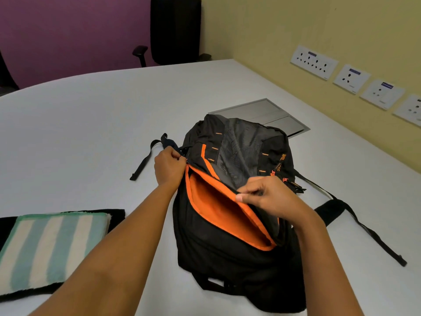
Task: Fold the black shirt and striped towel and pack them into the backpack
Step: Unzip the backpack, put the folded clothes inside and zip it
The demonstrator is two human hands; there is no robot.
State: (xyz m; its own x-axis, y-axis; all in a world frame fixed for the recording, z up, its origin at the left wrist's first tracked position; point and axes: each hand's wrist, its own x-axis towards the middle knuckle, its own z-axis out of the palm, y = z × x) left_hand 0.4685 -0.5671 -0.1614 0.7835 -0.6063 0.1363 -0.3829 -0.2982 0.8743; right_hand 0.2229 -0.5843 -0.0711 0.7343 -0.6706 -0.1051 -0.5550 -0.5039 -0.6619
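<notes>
A black backpack (218, 252) with orange lining lies on the white table, its main compartment gaping open. My left hand (168, 167) pinches the zipper end at the opening's left corner. My right hand (264, 195) grips the upper flap edge and holds it up from the orange lining. At the lower left lies a folded green-and-white striped towel (50, 249), stacked on a folded black shirt (116, 216) whose edges show around it.
The white table (91, 133) has a grey metal cable hatch (262, 112) just behind the backpack. Loose straps (364, 229) trail right and left of the bag. Wall sockets (314, 62) line the yellow wall; a black office chair (175, 30) stands at the far end.
</notes>
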